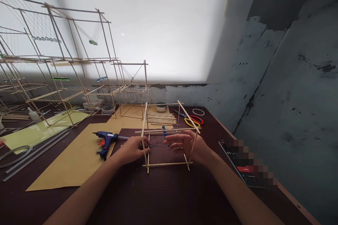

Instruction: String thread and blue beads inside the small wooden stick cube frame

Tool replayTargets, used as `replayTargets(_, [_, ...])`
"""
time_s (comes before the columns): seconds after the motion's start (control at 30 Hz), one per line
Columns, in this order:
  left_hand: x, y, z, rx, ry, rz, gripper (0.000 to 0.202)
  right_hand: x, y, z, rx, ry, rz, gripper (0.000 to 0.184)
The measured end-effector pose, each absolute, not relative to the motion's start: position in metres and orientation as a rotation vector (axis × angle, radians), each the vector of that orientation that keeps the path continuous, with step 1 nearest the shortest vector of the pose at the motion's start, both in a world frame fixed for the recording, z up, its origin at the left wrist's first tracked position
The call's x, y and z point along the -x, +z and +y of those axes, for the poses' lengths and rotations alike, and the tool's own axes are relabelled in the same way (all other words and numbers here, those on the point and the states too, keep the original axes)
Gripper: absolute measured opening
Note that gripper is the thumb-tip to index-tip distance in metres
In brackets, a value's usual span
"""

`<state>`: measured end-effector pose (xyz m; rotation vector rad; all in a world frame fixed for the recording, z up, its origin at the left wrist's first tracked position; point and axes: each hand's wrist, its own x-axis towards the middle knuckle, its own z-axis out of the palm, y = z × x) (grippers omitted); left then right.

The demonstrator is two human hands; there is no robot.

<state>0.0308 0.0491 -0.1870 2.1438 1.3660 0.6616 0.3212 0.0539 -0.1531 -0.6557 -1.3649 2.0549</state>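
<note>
Dark brown table (163, 197), small open cube-shaped stick frame (167, 137), pale thin wooden sticks

Two arms show, both bare along their whole visible length, from the lower edge up to the wrists. The left forearm (87, 193) and right forearm (237, 190) are slim and smooth. The left hand (133, 149) and right hand (191, 147) are bare too, with slender fingers; nails and finer marks are too small to tell.

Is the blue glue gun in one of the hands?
No, the glue gun lies on the card, apart from the left hand and right hand, which are at the stick frame.
</note>
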Motion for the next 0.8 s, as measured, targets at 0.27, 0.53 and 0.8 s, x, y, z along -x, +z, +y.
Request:
replayTargets(0.27, [-0.0307,-0.188,0.0495,-2.144,0.664,1.357,0.024,-0.3215,-0.1544,0.0549,0.66,2.057,-1.357,0.062])
replayTargets(0.53, [-0.0307,-0.1888,0.05,-2.142,0.664,1.375,0.026,-0.3224,-0.1559,0.0557,0.701,2.043,-1.392,0.064])
replayTargets(0.8, [-0.0306,-0.1865,0.0491,-2.141,0.654,1.372,0.026,-0.3228,-0.1618,0.0622,0.79,1.808,-1.366,0.06])
